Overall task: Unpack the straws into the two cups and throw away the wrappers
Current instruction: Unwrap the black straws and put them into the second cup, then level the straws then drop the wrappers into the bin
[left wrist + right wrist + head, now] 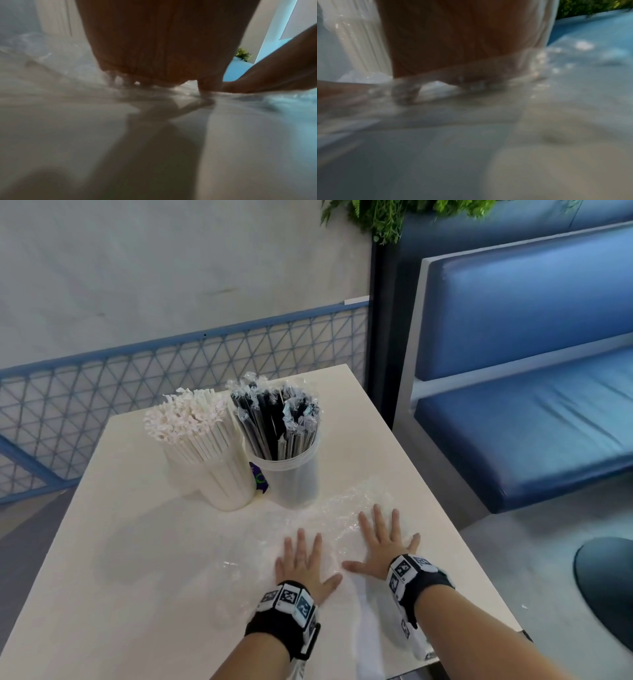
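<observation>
Two cups stand at the middle of the white table (137, 577). The left cup (227, 484) is packed with white paper-sleeved straws (191, 422). The right cup (294, 477), clear, holds black straws (274, 419) in clear sleeves. A crumpled clear plastic wrapper (339, 505) lies spread in front of the cups. My left hand (303, 563) and right hand (382, 546) lie flat on it side by side, fingers straight and spread, thumbs nearly touching. The left wrist view shows my left palm (163, 47) down on the film (60, 60). In the right wrist view my right palm (462, 40) presses the wrapper (556, 67).
A blue padded bench (531, 422) stands right of the table. A blue mesh railing (171, 378) runs behind it along a grey wall. Green leaves (394, 213) hang at the top. A dark round object (606, 583) sits on the floor at the right.
</observation>
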The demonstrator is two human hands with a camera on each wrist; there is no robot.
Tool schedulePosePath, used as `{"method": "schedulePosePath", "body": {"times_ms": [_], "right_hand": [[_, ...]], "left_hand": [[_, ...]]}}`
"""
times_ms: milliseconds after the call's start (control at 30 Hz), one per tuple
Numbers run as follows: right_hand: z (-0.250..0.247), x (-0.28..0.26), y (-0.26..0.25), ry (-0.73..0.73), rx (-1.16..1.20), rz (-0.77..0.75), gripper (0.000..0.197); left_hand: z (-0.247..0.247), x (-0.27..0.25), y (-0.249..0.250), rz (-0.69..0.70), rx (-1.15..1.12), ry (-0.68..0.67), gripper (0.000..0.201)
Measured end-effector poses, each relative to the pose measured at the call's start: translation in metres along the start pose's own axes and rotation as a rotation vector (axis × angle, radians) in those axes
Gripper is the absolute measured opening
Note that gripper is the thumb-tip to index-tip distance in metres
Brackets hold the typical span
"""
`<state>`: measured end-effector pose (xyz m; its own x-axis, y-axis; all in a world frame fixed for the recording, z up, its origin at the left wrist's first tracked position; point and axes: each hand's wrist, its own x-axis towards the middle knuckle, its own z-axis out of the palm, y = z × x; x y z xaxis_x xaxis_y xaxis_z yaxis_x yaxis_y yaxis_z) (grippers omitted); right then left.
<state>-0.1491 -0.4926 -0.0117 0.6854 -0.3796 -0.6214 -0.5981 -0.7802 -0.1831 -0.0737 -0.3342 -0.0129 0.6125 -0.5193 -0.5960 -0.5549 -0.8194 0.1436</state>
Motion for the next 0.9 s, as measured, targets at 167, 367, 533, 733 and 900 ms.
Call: {"method": "schedulePosePath", "body": {"times_ms": [167, 367, 533, 733, 900], "right_hand": [[-0.007, -0.007, 0.025, -0.051, -0.054, -0.022, 0.134], [-0.011, -0.014, 0.038, -0.035, -0.061, -0.015, 0.139], [-0.016, -0.021, 0.038, -0.033, -0.035, 0.018, 0.139], [-0.056, -0.042, -0.006, 0.122, -0.007, -0.013, 0.134], [-0.13, -0.047, -0.069, 0.494, 0.472, -0.292, 0.122]], "left_hand": [[-0.005, 0.006, -0.017, -0.024, -0.074, -0.029, 0.119], [-0.007, 0.005, -0.025, -0.064, -0.152, 0.019, 0.136], [-0.023, 0.0, -0.035, -0.093, -0.141, -0.015, 0.14], [-0.086, -0.031, -0.044, 0.062, -0.761, 0.616, 0.095], [-0.157, -0.018, -0.055, 0.244, -0.923, 0.722, 0.11]]}}
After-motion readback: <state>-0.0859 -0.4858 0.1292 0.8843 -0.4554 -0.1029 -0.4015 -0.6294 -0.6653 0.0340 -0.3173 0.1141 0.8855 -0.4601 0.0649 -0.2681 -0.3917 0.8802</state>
